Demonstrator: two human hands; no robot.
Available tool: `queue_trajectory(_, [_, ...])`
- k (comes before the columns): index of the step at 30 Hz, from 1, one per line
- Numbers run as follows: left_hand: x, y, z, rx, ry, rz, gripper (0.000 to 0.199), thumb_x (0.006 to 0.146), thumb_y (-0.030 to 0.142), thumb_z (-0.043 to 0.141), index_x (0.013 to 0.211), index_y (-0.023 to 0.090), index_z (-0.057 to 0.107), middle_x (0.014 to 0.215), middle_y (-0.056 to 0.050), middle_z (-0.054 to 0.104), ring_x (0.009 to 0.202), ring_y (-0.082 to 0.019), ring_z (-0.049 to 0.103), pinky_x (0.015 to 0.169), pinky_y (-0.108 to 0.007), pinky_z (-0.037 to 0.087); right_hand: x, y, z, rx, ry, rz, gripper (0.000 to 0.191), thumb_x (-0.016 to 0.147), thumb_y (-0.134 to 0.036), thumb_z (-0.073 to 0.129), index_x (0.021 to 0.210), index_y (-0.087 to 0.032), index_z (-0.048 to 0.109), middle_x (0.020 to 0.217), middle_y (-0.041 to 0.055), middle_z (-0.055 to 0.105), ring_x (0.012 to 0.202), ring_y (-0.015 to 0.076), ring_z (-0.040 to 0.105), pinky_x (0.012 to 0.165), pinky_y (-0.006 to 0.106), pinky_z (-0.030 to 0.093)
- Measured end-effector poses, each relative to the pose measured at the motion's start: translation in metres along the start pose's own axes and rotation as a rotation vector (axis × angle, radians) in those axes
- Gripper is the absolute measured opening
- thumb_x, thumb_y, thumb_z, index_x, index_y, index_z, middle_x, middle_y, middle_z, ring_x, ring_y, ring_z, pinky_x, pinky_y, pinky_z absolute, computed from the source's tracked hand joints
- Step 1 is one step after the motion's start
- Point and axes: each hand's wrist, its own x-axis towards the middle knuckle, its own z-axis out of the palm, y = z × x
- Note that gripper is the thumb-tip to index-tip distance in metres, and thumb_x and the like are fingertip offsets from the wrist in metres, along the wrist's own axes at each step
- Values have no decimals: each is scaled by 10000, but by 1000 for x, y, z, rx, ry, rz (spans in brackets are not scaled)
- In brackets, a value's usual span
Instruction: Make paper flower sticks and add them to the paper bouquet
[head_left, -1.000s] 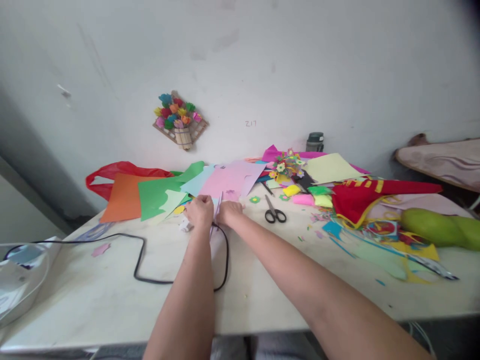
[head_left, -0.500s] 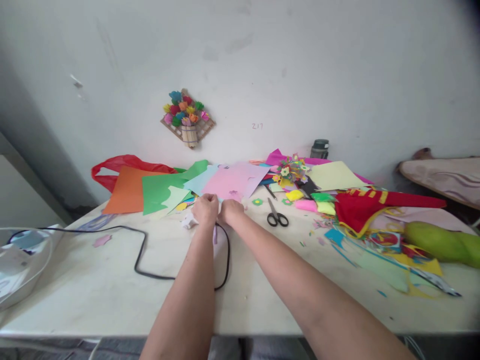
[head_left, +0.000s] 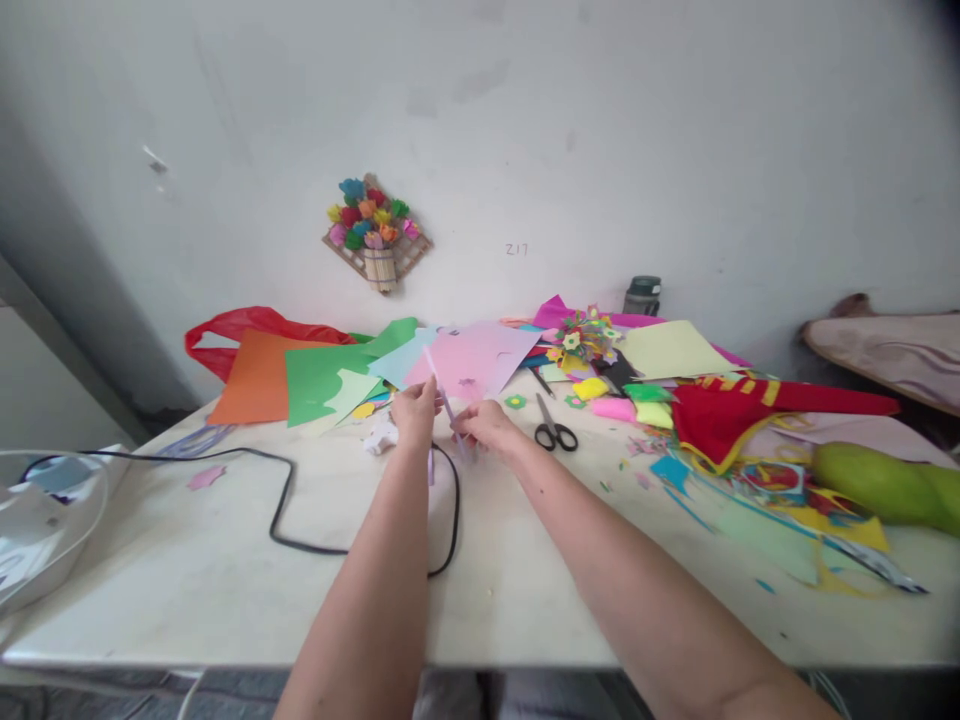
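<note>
A thin lilac paper strip (head_left: 445, 402) slants between my two hands, its upper end in front of the pink sheet (head_left: 480, 352). My left hand (head_left: 415, 408) pinches it from the left, fingers closed around its middle. Lower down, the fingertips of my right hand (head_left: 484, 424) close on the strip from the right. Another lilac strip (head_left: 431, 470) lies on the table beside my left wrist. Next to my left hand is a white object (head_left: 380, 436), partly hidden. A black cord (head_left: 457, 510) loops below my hands and passes under my left forearm.
Black-handled scissors (head_left: 556, 434) lie right of my right hand. Orange (head_left: 255, 380) and green (head_left: 322, 380) sheets stand at the back left. Paper flowers (head_left: 577, 342), a red pennant (head_left: 712, 425) and scraps crowd the right. A power strip (head_left: 45, 540) sits far left.
My hands were close together over the same spot. They have now moved apart, the right one shifting right and slightly nearer, and the lilac strip shows between them.
</note>
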Motion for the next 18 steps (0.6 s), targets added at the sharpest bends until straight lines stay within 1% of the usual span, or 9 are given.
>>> queue_trajectory(2, [-5, 4, 1, -122, -35, -34, 261, 645, 372, 593, 689, 115, 592, 597, -48, 620, 498, -110, 562, 525, -233, 451, -5, 1, -1, 5, -78, 26, 26, 618, -112, 583, 613, -138, 582, 514, -4, 589, 347, 63, 432, 331, 178, 305])
queue_trajectory(4, [-9, 8, 1, -234, -94, -60, 241, 623, 329, 627, 711, 108, 591, 551, -18, 595, 458, -84, 536, 494, -201, 438, -7, 2, -4, -2, -194, 13, 33, 618, -137, 607, 619, -137, 575, 521, -9, 590, 347, 60, 432, 313, 167, 278])
queue_trajectory(6, [-11, 12, 0, -321, -169, -79, 228, 607, 289, 652, 725, 103, 590, 497, 12, 557, 413, -59, 497, 444, -167, 408, -5, 4, -10, 28, -334, -34, 105, 643, -223, 628, 649, -132, 575, 562, 5, 614, 347, 51, 427, 304, 160, 254])
queue_trajectory(8, [-12, 14, -1, -379, -281, -123, 218, 610, 268, 658, 734, 102, 589, 473, 25, 534, 385, -48, 467, 392, -150, 373, -3, 7, -18, 98, -423, -78, 217, 678, -337, 613, 712, -125, 586, 617, 31, 640, 351, 46, 423, 302, 158, 238])
queue_trajectory(9, [-12, 15, -1, -394, -342, -156, 209, 617, 257, 656, 738, 100, 590, 471, 25, 530, 379, -46, 459, 377, -147, 365, -2, 8, -21, 139, -423, -99, 259, 684, -371, 606, 740, -119, 593, 644, 43, 648, 361, 46, 427, 305, 158, 239])
queue_trajectory(10, [-13, 16, -1, -398, -396, -193, 197, 624, 243, 653, 741, 97, 592, 472, 23, 530, 376, -45, 456, 371, -147, 365, -1, 9, -25, 181, -395, -124, 280, 681, -382, 606, 759, -113, 600, 672, 52, 652, 380, 46, 438, 312, 158, 248])
queue_trajectory(12, [-13, 18, 0, -384, -466, -253, 168, 643, 218, 640, 744, 91, 595, 471, 16, 532, 376, -46, 460, 373, -149, 380, 1, 11, -31, 272, -320, -180, 267, 671, -358, 612, 771, -110, 616, 746, 64, 656, 441, 51, 476, 339, 156, 279])
queue_trajectory(15, [-15, 18, 1, -335, -501, -258, 135, 673, 209, 617, 735, 91, 594, 471, 6, 544, 370, -48, 467, 368, -146, 379, 2, 12, -35, 403, -229, -226, 215, 668, -299, 593, 801, -134, 627, 837, 54, 652, 518, 58, 516, 391, 156, 319])
queue_trajectory(18, [-17, 16, 2, -276, -539, -217, 139, 677, 224, 622, 716, 95, 590, 503, -9, 575, 377, -54, 486, 369, -150, 382, 4, 13, -37, 477, -97, -231, 236, 679, -333, 569, 827, -158, 626, 849, 38, 648, 536, 58, 519, 414, 157, 324])
